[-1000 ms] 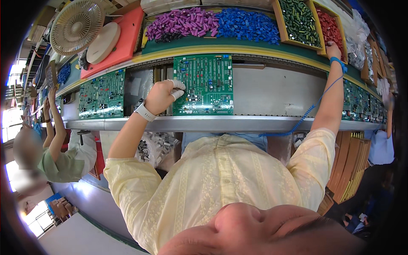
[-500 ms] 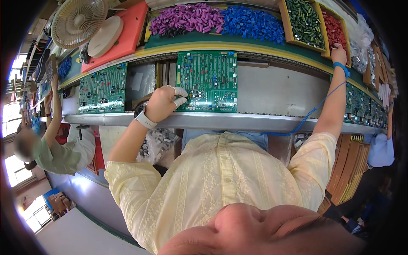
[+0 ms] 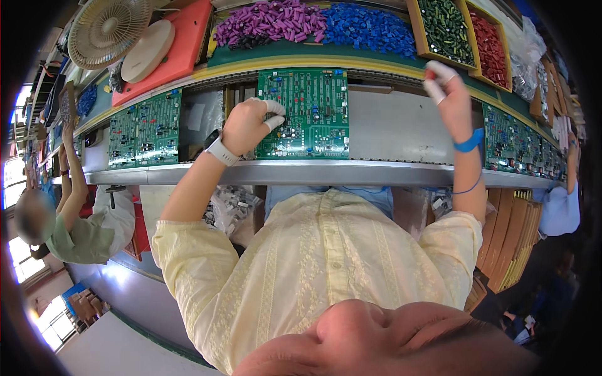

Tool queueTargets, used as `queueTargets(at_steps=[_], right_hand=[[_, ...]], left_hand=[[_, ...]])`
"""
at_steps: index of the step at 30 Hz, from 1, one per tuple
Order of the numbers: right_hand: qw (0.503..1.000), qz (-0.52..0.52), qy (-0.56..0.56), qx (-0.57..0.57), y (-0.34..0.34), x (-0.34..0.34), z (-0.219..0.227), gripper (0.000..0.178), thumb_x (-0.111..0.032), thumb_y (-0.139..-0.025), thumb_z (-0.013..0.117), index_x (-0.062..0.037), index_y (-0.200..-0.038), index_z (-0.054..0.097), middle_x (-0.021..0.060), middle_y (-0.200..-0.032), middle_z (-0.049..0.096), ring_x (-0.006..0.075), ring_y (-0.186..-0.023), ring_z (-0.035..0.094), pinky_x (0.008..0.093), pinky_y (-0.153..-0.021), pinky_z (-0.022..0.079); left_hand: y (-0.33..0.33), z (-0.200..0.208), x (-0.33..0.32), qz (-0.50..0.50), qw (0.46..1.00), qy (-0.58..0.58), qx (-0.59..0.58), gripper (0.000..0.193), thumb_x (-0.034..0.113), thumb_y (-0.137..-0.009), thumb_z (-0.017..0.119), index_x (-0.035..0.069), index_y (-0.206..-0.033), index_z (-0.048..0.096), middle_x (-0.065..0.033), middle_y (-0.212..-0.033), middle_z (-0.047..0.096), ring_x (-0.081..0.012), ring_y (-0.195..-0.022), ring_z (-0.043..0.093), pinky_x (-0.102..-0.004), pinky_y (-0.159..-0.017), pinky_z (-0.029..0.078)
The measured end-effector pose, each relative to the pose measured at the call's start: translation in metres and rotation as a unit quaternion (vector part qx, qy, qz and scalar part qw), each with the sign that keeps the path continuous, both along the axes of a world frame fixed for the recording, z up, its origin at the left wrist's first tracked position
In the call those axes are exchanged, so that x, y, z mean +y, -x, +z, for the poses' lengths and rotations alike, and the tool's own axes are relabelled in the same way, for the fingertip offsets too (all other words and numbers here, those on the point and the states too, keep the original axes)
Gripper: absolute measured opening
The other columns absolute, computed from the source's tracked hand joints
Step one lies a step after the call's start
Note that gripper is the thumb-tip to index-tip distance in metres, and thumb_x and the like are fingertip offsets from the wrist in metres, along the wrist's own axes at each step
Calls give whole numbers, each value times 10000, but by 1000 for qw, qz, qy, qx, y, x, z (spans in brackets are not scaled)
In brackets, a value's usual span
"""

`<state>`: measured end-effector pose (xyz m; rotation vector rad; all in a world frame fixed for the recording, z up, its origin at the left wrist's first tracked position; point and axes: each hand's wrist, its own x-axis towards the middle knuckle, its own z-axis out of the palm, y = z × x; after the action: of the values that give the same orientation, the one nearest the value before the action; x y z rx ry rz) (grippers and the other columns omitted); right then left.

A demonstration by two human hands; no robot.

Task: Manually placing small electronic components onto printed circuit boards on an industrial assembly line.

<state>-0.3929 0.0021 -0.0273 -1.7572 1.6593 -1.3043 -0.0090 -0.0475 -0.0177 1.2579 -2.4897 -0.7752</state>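
Observation:
A green circuit board [image 3: 302, 145] filled with small components lies across the rails in front of me. My left hand [image 3: 249, 125], with white finger cots on thumb and forefinger, is at the board's left side, fingers pinched near its surface; whatever they hold is too small to make out. My right hand [image 3: 453, 103], also wearing white finger cots and a blue wrist strap [image 3: 469, 141], is raised over the rail right of the board. Between its fingertips is a small red component [image 3: 430, 74]. The box of red components [image 3: 491, 50] stands beyond that hand.
Purple [image 3: 269, 24] and blue components [image 3: 369, 31] lie heaped along the far shelf, beside a box of green ones [image 3: 446, 31]. More boards sit on the line at left [image 3: 144, 130] and right [image 3: 523, 141]. A fan [image 3: 110, 28] stands far left. A co-worker [image 3: 84, 232] works at left.
My right hand has left the red box and come left toward the board, carrying a small red component. My left hand has shifted a little farther up the board's left side.

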Motion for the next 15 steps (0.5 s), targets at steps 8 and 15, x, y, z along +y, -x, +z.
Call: queueTargets(at_steps=[8, 15], right_hand=[[982, 170, 4, 84, -83, 44, 2, 284, -32, -727, 652, -51, -1005, 601, 89, -886, 593, 234, -831, 578, 312, -744, 473], [964, 205, 48, 164, -116, 50, -13, 198, -62, -684, 646, -58, -871, 581, 75, -823, 579, 261, -762, 547, 366, -705, 438]], left_hand=[[16, -24, -17, -69, 998, 2, -11, 138, 170, -755, 642, 72, -848, 670, -107, -818, 649, -286, -807, 593, -378, -748, 466], [16, -27, -16, -74, 997, 20, 0, 129, 146, -742, 654, 64, -839, 669, -117, -806, 647, -286, -795, 591, -375, -741, 466]])
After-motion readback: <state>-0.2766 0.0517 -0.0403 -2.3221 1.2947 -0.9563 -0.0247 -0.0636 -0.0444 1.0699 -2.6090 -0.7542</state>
